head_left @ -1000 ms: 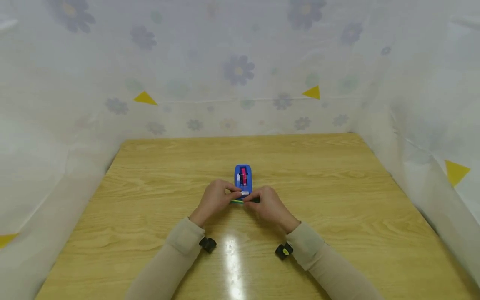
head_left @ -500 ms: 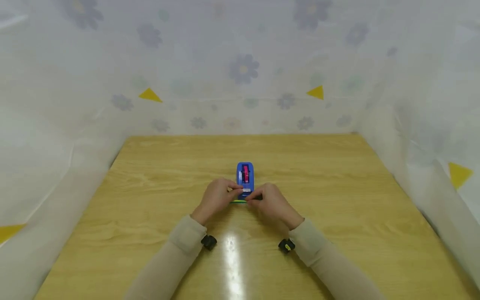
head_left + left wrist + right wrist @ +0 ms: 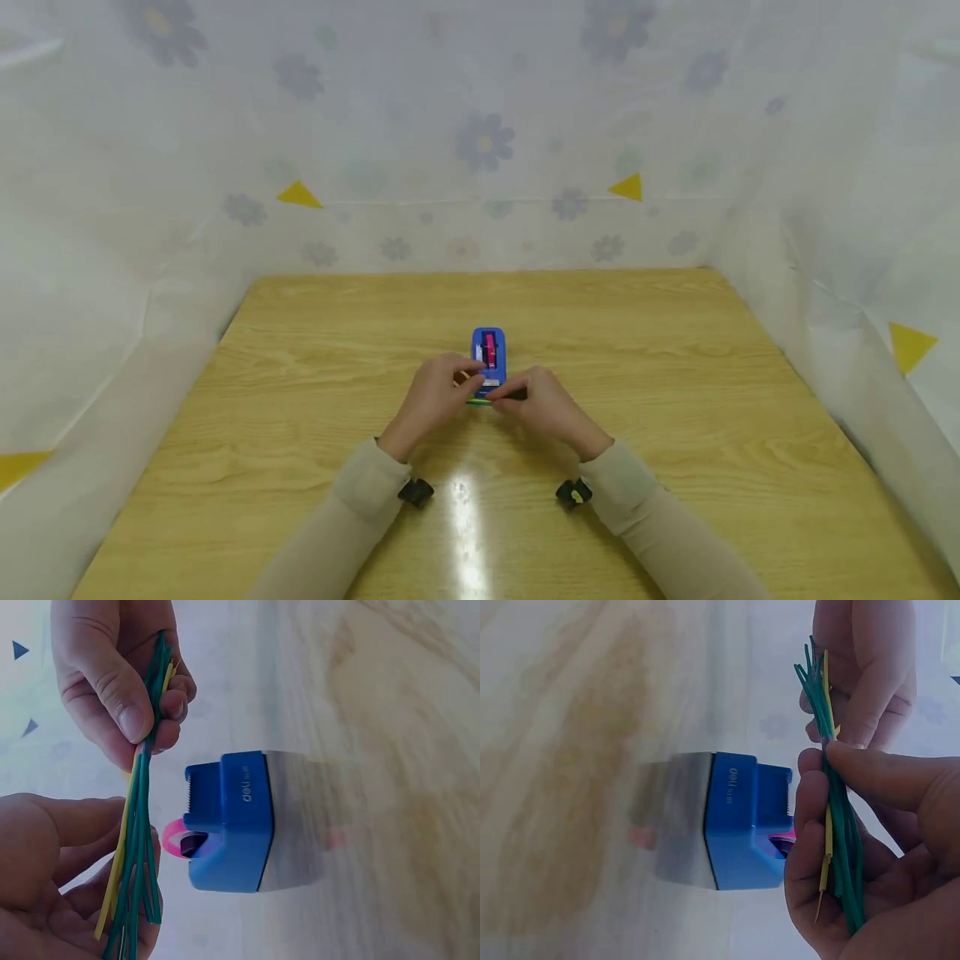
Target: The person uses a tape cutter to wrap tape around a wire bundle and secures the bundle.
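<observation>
A bundle of thin green and yellow wire-like strips lies crosswise between my hands, just in front of a blue tape dispenser. My right hand pinches the bundle near its middle, thumb against fingers, over what looks like a clear or pinkish band. Around the other end, the fingers of my left hand bend loosely behind the strips. In the head view its thumb and forefinger stand apart; whether they touch the strips is hidden. The dispenser's serrated edge faces the hands, and its pink reel sits in the slot.
The dispenser stands upright on the wooden table, with bare wood around it. White flowered sheeting encloses the back and sides, marked with yellow triangles. A black wrist strap shows under each sleeve.
My left thumb and forefinger have parted a little. The right hand keeps its pinch on the bundle. The dispenser stays in place; the head view has shifted slightly.
</observation>
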Available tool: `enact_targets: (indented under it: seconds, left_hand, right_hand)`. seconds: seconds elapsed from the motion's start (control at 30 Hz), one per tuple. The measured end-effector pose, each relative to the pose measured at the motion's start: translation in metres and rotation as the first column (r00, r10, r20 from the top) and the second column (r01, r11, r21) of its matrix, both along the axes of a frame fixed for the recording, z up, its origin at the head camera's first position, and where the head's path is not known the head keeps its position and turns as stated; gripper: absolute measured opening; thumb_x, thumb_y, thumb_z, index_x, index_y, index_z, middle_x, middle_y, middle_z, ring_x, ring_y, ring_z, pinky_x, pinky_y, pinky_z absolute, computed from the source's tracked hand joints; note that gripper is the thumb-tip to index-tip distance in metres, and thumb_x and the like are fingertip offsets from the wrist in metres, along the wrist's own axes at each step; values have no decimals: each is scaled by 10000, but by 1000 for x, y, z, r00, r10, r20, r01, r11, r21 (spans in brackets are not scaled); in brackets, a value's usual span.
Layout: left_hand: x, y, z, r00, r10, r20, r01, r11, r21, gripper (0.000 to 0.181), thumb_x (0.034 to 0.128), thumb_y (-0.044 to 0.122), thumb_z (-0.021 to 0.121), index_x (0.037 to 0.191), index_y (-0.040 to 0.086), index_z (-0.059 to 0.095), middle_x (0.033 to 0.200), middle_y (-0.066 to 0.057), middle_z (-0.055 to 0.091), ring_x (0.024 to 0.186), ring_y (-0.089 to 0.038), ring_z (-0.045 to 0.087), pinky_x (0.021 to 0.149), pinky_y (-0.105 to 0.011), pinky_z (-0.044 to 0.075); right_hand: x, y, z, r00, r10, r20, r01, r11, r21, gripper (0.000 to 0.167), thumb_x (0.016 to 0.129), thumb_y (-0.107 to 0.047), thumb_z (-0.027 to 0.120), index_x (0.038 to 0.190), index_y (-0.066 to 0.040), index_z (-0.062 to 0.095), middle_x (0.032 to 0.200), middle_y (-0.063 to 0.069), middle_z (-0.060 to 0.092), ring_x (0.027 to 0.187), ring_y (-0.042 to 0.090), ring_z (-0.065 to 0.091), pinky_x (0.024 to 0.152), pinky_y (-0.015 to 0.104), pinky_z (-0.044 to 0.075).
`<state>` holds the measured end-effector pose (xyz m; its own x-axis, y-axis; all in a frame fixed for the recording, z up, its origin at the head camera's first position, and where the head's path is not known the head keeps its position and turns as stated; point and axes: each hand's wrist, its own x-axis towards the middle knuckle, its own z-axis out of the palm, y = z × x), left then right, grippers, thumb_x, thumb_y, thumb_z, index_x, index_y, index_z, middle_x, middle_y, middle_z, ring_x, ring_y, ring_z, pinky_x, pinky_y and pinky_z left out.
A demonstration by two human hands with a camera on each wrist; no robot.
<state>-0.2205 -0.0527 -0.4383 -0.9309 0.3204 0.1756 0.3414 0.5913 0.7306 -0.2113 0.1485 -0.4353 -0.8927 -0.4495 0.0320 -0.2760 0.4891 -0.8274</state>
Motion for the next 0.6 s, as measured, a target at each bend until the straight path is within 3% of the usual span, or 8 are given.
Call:
enact_targets:
  seconds: [0.33,0.6]
  left_hand:
    - [7,1,12,998,-52,-30,51,999,-17,159,962,174,672,1035,96,789,896,16,711,716,-75,612,631,-267,515]
    - [13,0,25,998,-57,-6,56,998,-36,189,992,181,627,980,99,797,698,30,616,530,-92,456,514,-253,382]
  right_hand:
    - [3,4,17,997,4,-74,-6,1000,-15,125,906,-49,716,1007,-30,787,961,57,742,817,115,684,680,269,553]
    - [8,4,28,995,-28,-100,28,1000,1,134,917,-58,706,1023,-48,787,970,45,740,804,161,692,660,283,550]
